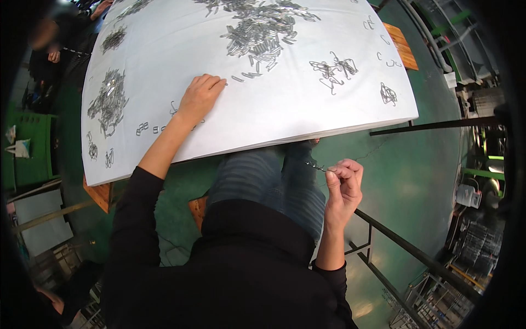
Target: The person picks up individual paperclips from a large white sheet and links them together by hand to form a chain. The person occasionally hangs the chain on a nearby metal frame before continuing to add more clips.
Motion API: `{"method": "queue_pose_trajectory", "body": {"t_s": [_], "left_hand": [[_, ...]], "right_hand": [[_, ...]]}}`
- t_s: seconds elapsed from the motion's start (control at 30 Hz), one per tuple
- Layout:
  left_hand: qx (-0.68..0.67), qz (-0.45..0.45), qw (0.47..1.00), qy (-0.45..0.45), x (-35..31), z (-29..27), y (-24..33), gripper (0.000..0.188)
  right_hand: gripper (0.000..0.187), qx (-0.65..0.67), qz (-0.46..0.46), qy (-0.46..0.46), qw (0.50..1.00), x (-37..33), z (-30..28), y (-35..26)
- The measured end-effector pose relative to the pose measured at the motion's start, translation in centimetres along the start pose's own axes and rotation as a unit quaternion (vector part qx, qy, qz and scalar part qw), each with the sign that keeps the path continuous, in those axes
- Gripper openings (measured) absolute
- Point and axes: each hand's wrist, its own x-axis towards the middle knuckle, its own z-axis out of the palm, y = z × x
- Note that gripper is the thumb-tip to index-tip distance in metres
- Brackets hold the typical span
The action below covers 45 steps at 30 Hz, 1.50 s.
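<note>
Left hand [201, 100], upper centre, below metal-piece pile [253, 39]: grip unclear | right hand [343, 191], right of centre: pinching wire pieces [315, 166] | picking, seemingly; next calls for fine pinch

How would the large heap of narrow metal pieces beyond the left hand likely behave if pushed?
The heap of narrow metal pieces would probably spread rather than move as one block, since strays lie loose at its near edge. Each piece looks slim and metallic, so likely stiff yet light. Their shiny surfaces may slide easily over the white tabletop.
</note>
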Motion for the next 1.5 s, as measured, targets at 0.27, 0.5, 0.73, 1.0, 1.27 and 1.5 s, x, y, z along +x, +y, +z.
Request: {"method": "queue_pose_trajectory", "body": {"t_s": [0.27,0.5,0.73,1.0,1.27,1.5], "left_hand": [[0.083,-0.088,0.989,-0.085,2.8,-0.5,1.6,0.019],[-0.527,-0.282,0.799,-0.059,5.9,-3.6,14.3,0.011],[-0.618,-0.241,0.746,-0.056,7.4,-6.8,19.6,0.01],[-0.601,-0.197,0.774,-0.014,6.7,-6.9,19.7,0.011],[-0.583,-0.178,0.792,0.031,5.7,-5.7,19.2,0.013],[-0.581,-0.199,0.789,0.032,4.9,-6.2,19.0,0.013]], "right_hand": [[0.007,-0.011,-0.017,-0.016,1.0,-0.1,0.0,0.0],[0.009,-0.092,-0.03,-0.021,0.995,0.5,0.3,0.2],[0.011,-0.121,-0.041,-0.022,0.992,1.2,0.4,-0.3],[0.012,-0.141,-0.038,-0.028,0.989,1.5,0.7,0.1],[0.018,-0.158,0.063,-0.12,0.978,6.8,-1.6,2.3],[0.016,-0.491,-0.056,-0.171,0.852,19.3,3.9,6.6]]}}
